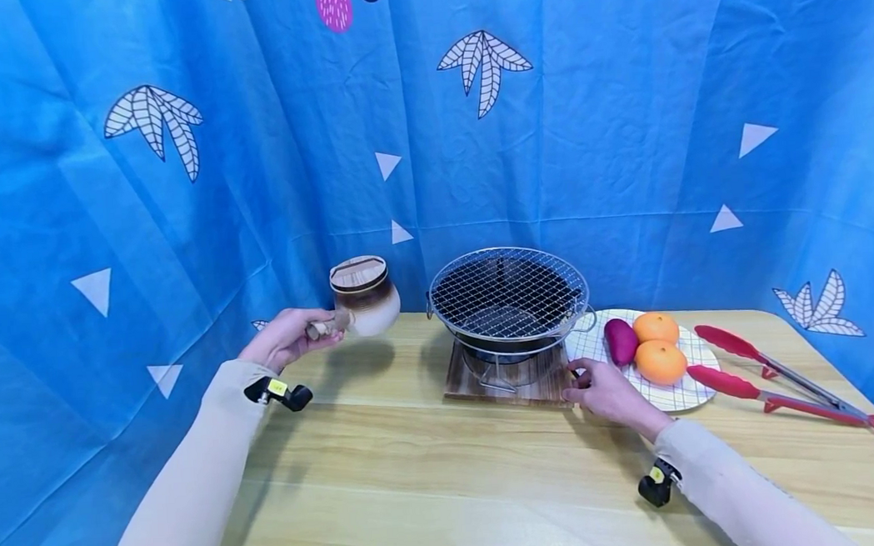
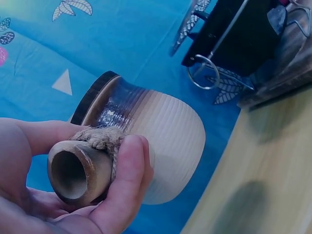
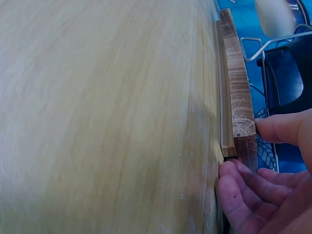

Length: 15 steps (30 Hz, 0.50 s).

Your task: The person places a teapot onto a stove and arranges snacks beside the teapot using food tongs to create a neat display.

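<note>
My left hand grips the hollow side handle of a brown-and-cream ceramic teapot, with thumb and fingers round it. Twine wraps the handle where it meets the ribbed body, and a wooden lid tops the pot. The teapot hangs above the table's back left, its shadow falling below. At the centre, my right hand pinches the right front corner of a dark wooden board, thumb above and fingers at its underside. On that board stands a round black stove with a wire grill rack.
Right of the stove lies a checked white plate with two oranges and a purple oblong item. Red-tipped tongs lie spread at the far right, overlapping the plate's edge. A blue curtain hangs behind the table.
</note>
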Motion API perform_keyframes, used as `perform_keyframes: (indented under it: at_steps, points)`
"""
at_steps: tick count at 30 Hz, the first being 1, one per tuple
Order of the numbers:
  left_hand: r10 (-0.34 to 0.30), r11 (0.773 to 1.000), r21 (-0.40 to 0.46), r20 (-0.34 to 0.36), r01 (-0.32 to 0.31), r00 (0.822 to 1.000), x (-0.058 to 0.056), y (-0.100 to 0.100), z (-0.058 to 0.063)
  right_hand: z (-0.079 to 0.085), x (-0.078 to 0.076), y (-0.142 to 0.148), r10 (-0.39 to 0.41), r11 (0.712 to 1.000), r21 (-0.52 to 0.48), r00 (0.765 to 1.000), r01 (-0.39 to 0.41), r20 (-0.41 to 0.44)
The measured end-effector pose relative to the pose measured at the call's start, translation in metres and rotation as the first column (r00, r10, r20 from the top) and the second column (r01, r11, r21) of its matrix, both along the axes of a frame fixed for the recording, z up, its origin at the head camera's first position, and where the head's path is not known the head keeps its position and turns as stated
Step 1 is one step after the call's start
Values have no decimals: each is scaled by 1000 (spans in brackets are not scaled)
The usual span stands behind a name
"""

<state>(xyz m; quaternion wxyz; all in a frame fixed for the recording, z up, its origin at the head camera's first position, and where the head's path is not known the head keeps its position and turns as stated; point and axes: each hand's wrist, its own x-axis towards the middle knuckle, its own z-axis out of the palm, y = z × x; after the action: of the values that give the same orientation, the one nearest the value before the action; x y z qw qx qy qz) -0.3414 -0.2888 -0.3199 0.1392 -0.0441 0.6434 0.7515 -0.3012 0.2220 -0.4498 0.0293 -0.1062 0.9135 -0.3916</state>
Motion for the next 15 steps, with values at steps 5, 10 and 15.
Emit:
perform_keyframes:
  at_steps: [5, 10, 15]
  points:
    - [6, 1000, 13, -2, -6, 1000, -1, 5, 12, 0, 0, 0, 1, 1000, 2, 1000, -1, -6]
    - [10, 1000, 12, 5, -10, 1000, -4, 11, 22, 0, 0, 0, 2, 1000, 5, 1000, -2, -13]
    - [8, 1000, -9, 10, -8, 1000, -6, 17, 33, 0, 0, 0, 3, 1000, 6, 1000, -2, -15]
